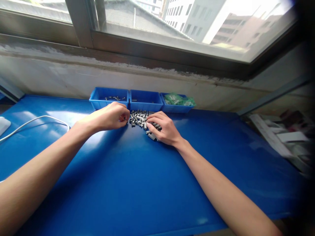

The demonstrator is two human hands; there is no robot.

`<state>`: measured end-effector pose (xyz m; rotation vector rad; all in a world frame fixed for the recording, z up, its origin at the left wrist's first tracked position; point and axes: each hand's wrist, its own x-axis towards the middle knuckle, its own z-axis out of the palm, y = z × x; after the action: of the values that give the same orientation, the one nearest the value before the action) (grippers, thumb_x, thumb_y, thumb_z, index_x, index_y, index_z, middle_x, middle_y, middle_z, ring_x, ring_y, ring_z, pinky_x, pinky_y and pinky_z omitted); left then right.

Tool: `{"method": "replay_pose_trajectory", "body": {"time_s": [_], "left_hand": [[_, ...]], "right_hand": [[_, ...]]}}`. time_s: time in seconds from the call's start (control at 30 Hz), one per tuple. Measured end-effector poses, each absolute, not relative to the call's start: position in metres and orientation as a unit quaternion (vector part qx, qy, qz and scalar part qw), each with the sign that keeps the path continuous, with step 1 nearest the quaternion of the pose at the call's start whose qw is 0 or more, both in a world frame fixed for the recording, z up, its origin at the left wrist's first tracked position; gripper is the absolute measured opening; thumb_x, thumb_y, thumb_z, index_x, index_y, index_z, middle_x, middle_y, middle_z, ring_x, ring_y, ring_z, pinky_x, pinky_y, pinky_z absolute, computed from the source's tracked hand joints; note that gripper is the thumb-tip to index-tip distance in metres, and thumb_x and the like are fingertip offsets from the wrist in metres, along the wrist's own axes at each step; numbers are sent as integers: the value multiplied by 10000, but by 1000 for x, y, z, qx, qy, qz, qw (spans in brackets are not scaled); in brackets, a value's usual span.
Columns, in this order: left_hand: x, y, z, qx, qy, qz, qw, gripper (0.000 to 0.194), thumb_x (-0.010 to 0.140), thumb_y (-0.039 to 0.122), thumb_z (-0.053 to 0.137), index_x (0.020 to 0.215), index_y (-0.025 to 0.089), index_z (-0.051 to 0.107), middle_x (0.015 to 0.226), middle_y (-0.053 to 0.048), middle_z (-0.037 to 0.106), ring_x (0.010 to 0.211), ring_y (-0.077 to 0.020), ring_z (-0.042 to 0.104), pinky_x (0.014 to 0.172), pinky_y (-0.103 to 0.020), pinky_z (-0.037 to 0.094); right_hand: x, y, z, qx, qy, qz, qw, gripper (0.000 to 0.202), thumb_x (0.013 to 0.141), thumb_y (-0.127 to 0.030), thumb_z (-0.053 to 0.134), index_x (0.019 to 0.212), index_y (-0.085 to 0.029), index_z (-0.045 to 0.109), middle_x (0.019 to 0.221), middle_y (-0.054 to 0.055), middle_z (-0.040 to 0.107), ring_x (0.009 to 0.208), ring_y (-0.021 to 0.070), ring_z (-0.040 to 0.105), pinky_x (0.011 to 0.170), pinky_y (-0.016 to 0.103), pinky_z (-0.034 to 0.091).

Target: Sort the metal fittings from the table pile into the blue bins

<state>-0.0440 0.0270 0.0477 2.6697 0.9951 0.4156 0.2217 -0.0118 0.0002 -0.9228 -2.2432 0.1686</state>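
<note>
A loose pile of small silver metal screws and fittings (138,118) lies on the blue table, just in front of the bins. My left hand (114,116) is curled closed at the pile's left side, above the table. A small dark bit shows inside its fingers, too little to name. On the pile's right side rests my right hand (163,127), its thumb and fingertips closing around a small metal piece at the edge of the pile. Grey metal cylinders (152,136) lie under and beside this hand, partly hidden by it.
Three blue bins stand in a row by the wall: the left bin (109,104) holds a few screws, the middle bin (145,106) a few small pieces, the right one green-tinted plastic bags (176,98). A white cable (46,116) crosses the blue table (128,183) at left.
</note>
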Motion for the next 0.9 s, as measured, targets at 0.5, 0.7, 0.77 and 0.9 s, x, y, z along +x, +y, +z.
{"method": "replay_pose_trajectory", "body": {"time_s": [0.5, 0.7, 0.77, 0.9], "left_hand": [[-40, 26, 43, 908, 348, 176, 150, 186, 760, 140, 619, 898, 171, 740, 725, -11, 712, 637, -138, 643, 624, -227, 473], [-37, 20, 53, 875, 360, 251, 205, 264, 787, 213, 652, 1009, 156, 782, 776, -34, 752, 694, -152, 697, 674, -232, 541], [-36, 19, 55, 869, 362, 265, 209, 231, 813, 250, 653, 972, 162, 796, 846, -56, 763, 745, -164, 708, 689, -241, 553], [-37, 19, 57, 858, 357, 290, 231, 201, 834, 315, 676, 891, 166, 800, 934, -79, 761, 800, -176, 715, 715, -257, 570]], "right_hand": [[221, -12, 1, -360, -863, 72, 347, 129, 952, -295, 620, 980, -222, 722, 1056, 71, 747, 1025, 258, 647, 944, 462, 526], [221, -11, 0, -356, -863, 70, 351, 131, 951, -296, 623, 986, -217, 721, 1050, 72, 748, 1013, 257, 649, 943, 465, 526], [221, -11, 0, -358, -863, 72, 349, 131, 950, -297, 621, 986, -223, 722, 1055, 71, 749, 1015, 260, 651, 941, 468, 527], [221, -12, 1, -358, -864, 72, 348, 137, 953, -297, 617, 989, -216, 721, 1057, 77, 747, 1015, 259, 648, 947, 471, 526]]}}
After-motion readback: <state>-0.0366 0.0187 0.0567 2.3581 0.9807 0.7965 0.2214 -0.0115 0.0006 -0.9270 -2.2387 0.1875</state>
